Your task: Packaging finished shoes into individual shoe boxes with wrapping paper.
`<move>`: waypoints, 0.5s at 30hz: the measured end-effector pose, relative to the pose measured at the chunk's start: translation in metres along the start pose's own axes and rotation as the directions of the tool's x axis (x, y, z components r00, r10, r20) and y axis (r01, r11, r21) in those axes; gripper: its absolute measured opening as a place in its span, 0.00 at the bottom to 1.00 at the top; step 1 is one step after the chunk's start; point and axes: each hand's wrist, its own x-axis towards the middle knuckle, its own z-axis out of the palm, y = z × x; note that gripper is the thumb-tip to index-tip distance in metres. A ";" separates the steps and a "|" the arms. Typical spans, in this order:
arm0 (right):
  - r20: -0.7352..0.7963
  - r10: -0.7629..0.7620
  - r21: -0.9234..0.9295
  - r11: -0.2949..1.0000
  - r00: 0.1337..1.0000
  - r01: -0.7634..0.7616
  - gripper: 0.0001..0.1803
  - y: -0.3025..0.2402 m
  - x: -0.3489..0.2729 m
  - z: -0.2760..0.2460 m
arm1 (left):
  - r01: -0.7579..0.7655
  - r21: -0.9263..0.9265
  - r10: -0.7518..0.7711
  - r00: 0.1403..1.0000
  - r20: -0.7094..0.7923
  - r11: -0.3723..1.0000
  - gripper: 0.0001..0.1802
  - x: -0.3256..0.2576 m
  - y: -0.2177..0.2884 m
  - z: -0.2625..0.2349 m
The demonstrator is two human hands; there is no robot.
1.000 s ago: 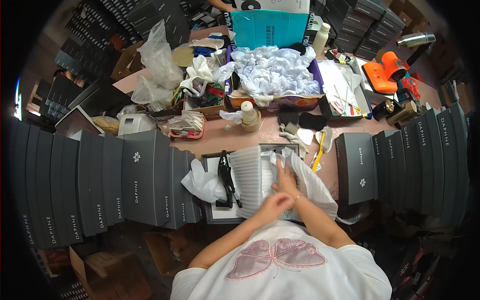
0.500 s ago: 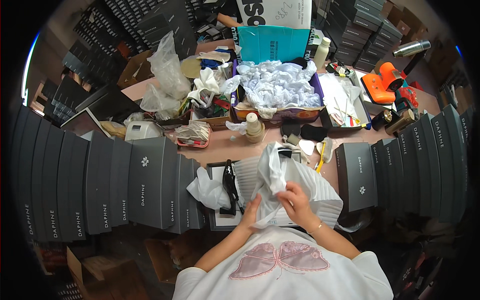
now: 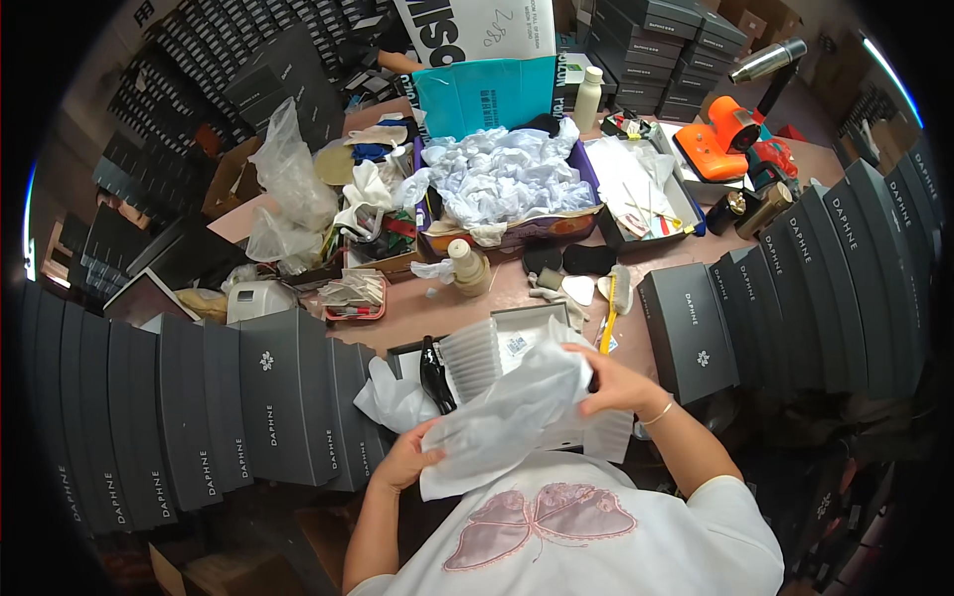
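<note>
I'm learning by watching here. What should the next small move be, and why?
Perhaps draw the left hand and right hand slightly apart to straighten the white paper: they hold its opposite ends, and it is creased between them.

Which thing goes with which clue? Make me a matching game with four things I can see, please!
Things:
1. Sheet
2. Shoe
3. Brush
4. Purple box

Clues:
A. Shiny and black
B. Full of crumpled paper
C. Held between the left hand and the right hand
D. Has a yellow handle

Right pairs: 1-C, 2-A, 3-D, 4-B
</note>
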 end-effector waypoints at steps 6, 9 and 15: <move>-0.445 -0.043 0.041 0.997 0.894 0.069 0.42 -0.034 -0.046 -0.054 | -0.507 0.095 0.478 0.712 -0.513 0.857 0.07 0.025 0.027 -0.025; -0.647 -0.177 -0.107 0.984 0.742 0.142 0.32 -0.035 -0.056 -0.063 | -0.726 0.294 0.748 0.440 -0.497 0.622 0.08 0.051 0.080 0.036; -0.695 -0.443 -0.439 0.885 0.566 0.153 0.34 -0.014 -0.030 -0.003 | -0.353 0.428 0.267 0.931 0.248 0.832 0.21 0.119 -0.013 0.121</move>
